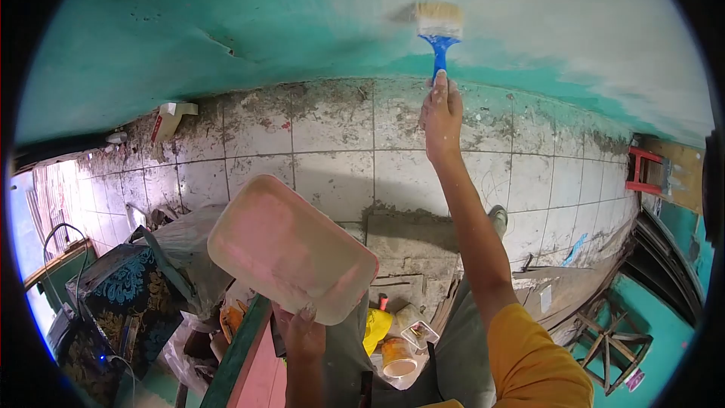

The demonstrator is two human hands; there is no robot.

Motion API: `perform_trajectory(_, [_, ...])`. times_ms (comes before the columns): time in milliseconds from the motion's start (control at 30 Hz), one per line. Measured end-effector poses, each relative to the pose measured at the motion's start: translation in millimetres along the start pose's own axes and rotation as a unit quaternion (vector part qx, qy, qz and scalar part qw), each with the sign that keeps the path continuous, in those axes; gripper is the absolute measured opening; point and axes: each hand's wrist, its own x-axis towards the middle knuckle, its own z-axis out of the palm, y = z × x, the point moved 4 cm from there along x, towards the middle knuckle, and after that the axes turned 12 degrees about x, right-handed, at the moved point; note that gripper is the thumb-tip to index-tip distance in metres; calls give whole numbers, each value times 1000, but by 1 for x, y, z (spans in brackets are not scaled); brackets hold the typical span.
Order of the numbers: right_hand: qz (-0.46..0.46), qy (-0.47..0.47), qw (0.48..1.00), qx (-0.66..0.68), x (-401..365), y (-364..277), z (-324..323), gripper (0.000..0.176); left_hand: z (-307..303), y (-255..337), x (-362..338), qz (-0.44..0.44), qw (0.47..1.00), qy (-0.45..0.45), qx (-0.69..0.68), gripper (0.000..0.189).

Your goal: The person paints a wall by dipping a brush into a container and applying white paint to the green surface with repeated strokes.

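Brushwork was the step in hand, I judged: my right hand (pixel 442 115) gripped the blue brush (pixel 439 30), bristles against the teal wall (pixel 226 15), while my left hand (pixel 303 332) held the pink tray (pixel 291 245) tilted below. A further stroke called for steadying that tray.

Wearer seen from above. Right arm: short mustard-yellow sleeve (pixel 532 355) ending above the elbow, forearm bare down to the right grip (pixel 442 117). Left forearm likewise bare to the left grip (pixel 303 332). Legs: grey trousers (pixel 457 340); one grey shoe (pixel 497 217) visible.
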Motion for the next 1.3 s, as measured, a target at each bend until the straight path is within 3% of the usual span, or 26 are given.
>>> perform_trajectory(133, [-97,-31,995,20,16,10,-11,43,-7,-9,-6,-1,1000,11,15,76])
perform_trajectory(367, [-54,20,997,-51,102,146,-63,45,-3,-23,-9,-6,1000,6,29,76])
perform_trajectory(467, [-3,65,993,-93,106,181,-86,45,-6,-37,-5,-4,999,-13,50,74])
perform_trajectory(533, [123,117,976,-135,110,203,-101,45,3,-38,0,1,999,-18,51,73])
perform_trajectory(567, [127,119,976,-132,112,209,-107,45,9,-37,0,-4,1000,-3,20,75])
perform_trajectory(767, [236,74,964,-99,119,161,-100,44,21,-36,-3,-19,1000,-20,-15,81])
perform_trajectory(867, [190,24,975,-113,103,93,-71,42,32,-30,-9,-31,999,-23,-16,83])
perform_trajectory(933, [41,28,995,-90,74,53,-57,40,43,-24,-13,-42,999,-29,-18,84])
perform_trajectory(967, [40,28,995,-91,64,51,-57,40,49,-22,-15,-48,998,-31,-30,83])
perform_trajectory(1033, [-220,-3,963,-154,38,31,-49,37,49,-23,-18,-55,997,-27,-40,82])
perform_trajectory(1167, [-178,-27,983,-37,42,35,-41,37,40,-33,-23,-59,997,-13,-39,78])
perform_trajectory(1300, [-196,13,978,-72,93,100,-63,38,37,-39,-20,-32,999,23,-23,77])
